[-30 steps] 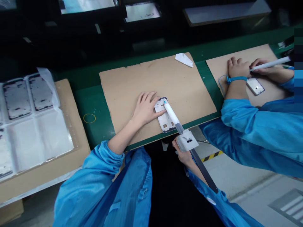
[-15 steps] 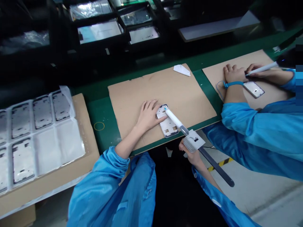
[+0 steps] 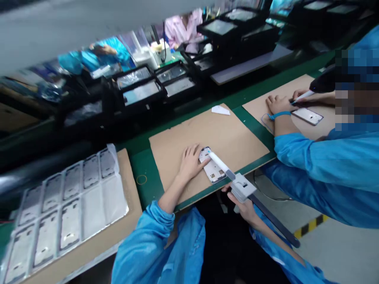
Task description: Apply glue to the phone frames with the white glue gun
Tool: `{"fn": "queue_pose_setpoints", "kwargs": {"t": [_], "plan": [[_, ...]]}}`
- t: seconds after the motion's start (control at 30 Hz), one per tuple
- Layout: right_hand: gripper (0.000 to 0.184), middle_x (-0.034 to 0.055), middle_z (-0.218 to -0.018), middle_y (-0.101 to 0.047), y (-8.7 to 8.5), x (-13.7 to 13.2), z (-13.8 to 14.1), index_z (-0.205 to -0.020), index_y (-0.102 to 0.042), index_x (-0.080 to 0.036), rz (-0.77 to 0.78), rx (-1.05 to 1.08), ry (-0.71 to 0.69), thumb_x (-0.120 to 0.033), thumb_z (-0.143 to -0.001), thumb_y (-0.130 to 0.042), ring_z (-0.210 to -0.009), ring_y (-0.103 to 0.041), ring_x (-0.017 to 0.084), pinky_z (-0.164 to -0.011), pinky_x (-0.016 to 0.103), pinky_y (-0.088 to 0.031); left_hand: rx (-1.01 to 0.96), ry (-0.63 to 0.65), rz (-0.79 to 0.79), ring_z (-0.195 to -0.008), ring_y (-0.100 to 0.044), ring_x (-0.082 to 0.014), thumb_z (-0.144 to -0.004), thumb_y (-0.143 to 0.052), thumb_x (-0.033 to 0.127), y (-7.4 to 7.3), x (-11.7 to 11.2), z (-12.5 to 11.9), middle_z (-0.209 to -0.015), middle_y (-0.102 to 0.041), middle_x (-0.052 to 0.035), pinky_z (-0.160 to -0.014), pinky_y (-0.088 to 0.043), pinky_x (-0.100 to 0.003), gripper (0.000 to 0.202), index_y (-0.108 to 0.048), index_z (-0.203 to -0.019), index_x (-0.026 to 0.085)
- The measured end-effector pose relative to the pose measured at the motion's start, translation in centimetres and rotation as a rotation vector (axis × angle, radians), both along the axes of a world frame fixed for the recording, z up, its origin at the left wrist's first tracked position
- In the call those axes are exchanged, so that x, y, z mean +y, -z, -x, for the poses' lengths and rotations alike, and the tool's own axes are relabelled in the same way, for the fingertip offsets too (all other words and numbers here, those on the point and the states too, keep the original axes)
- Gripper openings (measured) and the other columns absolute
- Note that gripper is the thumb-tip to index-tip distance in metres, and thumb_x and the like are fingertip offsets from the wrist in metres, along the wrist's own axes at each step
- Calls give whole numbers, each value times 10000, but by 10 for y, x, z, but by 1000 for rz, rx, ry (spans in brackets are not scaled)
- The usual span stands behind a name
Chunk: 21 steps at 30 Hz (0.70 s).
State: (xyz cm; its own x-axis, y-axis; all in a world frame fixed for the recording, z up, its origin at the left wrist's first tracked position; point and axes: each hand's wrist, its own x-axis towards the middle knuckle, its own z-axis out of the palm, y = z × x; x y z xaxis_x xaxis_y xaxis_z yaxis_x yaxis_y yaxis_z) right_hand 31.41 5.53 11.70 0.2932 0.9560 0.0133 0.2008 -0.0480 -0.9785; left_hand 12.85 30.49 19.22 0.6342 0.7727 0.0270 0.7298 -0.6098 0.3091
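We are facing a green bench stretching beyond our fingers, black trays sitting farther off, grey floor lying behind.

Dim background; motion-blurred, warped edges

A single camera, worn on the person's head, looks forward and down across a green surface. The view is close. The wearer's own blue sleeves fill the bottom edge. The left hand lies flat just left of centre on a cardboard sheet. The right hand, gripping a dispensing tool, sits just below centre. The frame is tilted, so the surface runs diagonally from lower left to upper right. A co-worker's sleeve crowds the right side. Farther off, black trays and distant workers line the top, under a blurred grey band. The floor shows at lower right.
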Motion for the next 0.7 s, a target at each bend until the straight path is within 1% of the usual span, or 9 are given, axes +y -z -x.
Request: {"fn": "queue_pose_setpoints", "kwargs": {"t": [0.07,0.13,0.2,0.27,0.33,0.4,0.5,0.6,0.7], "plan": [[616,100,-1270,-838,0,-7,-8,-1162,-880,-224,31,138,18,-806,-1040,-720,-1298,-818,231,-1307,353,-632,55,7,-28,-1762,-487,-398,-1208,-678,542,-11,-17,6,-1894,-511,-193,-1488,-370,-648,686,-565,-1793,202],[607,87,-1334,-832,6,-15,-14,-1225,-887,-242,20,187,78,-798,-1020,-759,-1365,-795,221,-1365,338,-595,84,68,-79,-1771,-482,-396,-1235,-625,516,-16,-39,16,-1890,-533,-146,-1485,-370,-683,642,-550,-1816,252],[568,73,-1379,-822,13,-18,-17,-1261,-881,-259,-13,204,149,-764,-1024,-776,-1410,-775,213,-1411,335,-553,81,163,-88,-1718,-561,-357,-1264,-558,526,-13,-56,26,-1765,-685,-99,-1479,-403,-654,575,-585,-1796,310],[545,75,-1404,-812,15,-18,-19,-1266,-867,-260,-54,222,229,-739,-1016,-797,-1410,-771,214,-1402,336,-562,107,233,-77,-1693,-596,-346,-1266,-552,561,-8,-60,32,-1718,-729,-79,-1501,-359,-683,600,-553,-1825,341],[562,86,-1407,-806,12,-17,-22,-1254,-844,-253,-89,256,318,-743,-979,-832,-1370,-784,221,-1330,330,-623,166,179,-105,-1755,-518,-407,-1234,-621,608,-8,-51,28,-1811,-635,-124,-1492,-301,-789,708,-499,-1866,313],[607,98,-1414,-797,7,-15,-25,-1247,-821,-246,-101,279,361,-766,-936,-860,-1359,-788,235,-1267,328,-665,197,61,-160,-1827,-369,-478,-1195,-691,637,-15,-39,20,-1928,-452,-187,-1458,-258,-879,833,-441,-1899,270],[660,104,-1427,-783,6,-16,-26,-1269,-811,-244,-83,271,330,-794,-908,-864,-1421,-769,254,-1280,334,-661,119,22,-212,-1870,-272,-440,-1221,-630,642,-30,-33,21,-2001,-286,-184,-1475,-217,-860,850,-335,-1939,296],[668,100,-1411,-778,11,-22,-26,-1260,-828,-245,-22,230,258,-810,-904,-851,-1467,-746,264,-1361,355,-608,13,55,-224,-1846,-366,-353,-1261,-541,620,-40,-48,50,-1993,-341,-141,-1515,-228,-757,752,-319,-1931,362],[665,89,-1378,-781,15,-29,-28,-1223,-833,-247,34,214,195,-825,-894,-844,-1444,-753,263,-1415,371,-563,-34,-66,-245,-1782,-483,-339,-1261,-566,564,-43,-66,102,-1925,-478,-132,-1502,-309,-703,635,-456,-1856,371]]}}
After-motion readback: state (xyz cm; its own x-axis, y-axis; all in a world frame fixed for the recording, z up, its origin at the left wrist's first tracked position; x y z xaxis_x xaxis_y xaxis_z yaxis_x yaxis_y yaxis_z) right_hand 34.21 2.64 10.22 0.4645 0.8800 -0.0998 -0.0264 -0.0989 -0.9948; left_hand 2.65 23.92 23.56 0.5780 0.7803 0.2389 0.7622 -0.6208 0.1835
